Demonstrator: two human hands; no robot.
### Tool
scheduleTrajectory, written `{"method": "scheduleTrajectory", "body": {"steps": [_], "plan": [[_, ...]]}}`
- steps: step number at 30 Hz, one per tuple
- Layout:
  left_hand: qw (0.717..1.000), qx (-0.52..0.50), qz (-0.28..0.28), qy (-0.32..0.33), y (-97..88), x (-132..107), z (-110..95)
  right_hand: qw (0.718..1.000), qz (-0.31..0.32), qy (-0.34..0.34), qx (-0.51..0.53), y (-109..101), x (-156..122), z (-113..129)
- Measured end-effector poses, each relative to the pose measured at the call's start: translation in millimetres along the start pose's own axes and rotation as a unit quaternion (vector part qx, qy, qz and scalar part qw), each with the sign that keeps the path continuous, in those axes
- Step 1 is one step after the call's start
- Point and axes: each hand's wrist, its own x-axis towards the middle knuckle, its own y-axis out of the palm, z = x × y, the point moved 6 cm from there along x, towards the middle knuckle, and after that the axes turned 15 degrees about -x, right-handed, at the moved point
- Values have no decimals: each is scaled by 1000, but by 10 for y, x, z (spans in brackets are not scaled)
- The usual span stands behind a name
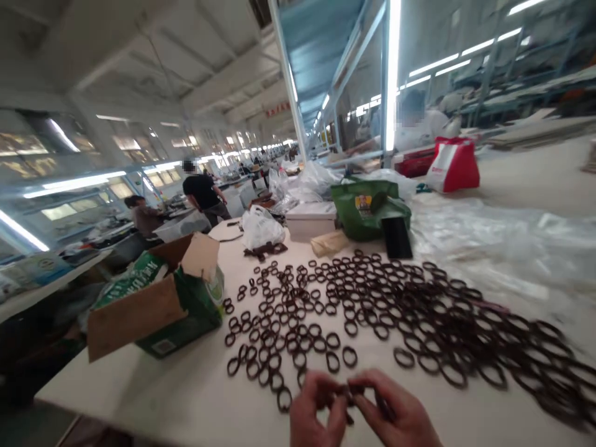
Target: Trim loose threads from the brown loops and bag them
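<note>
Both of my hands meet at the bottom middle of the view, low over a white table (186, 397). My left hand (315, 411) and my right hand (395, 415) have their fingers pinched together on a small dark brown ring (348, 391) held between them. Just beyond the fingers, a wide spread of several dark brown rings (372, 304) lies flat on the table, reaching to the right edge of the view.
An open green and brown cardboard box (156, 304) stands at the left. Behind the rings are a white plastic bag (261, 228), a white box (311, 220), a green bag (367, 208), a black phone (397, 238), clear plastic sheeting (503, 242) and a red bag (454, 164). People work at benches further back.
</note>
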Motion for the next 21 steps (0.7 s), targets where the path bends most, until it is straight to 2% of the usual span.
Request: {"method": "scheduleTrajectory", "body": {"steps": [2, 4, 8, 13, 16, 21], "plan": [[999, 15, 4, 51, 11, -78, -90, 1000, 7, -19, -11, -50, -84, 78], [996, 33, 22, 81, 30, -132, -170, 1000, -1, 4, 9, -96, -157, 78], [998, 40, 27, 49, 29, -213, -228, 998, 14, 47, 40, -122, -309, 67], [996, 70, 54, 31, 78, -345, -299, 997, 50, 58, 27, -152, -455, 104], [996, 51, 67, -24, 104, -376, -275, 996, 58, 66, 27, -169, -501, 76], [978, -100, 90, -157, 137, -438, -97, 992, 77, 86, 44, -167, -569, 0]]}}
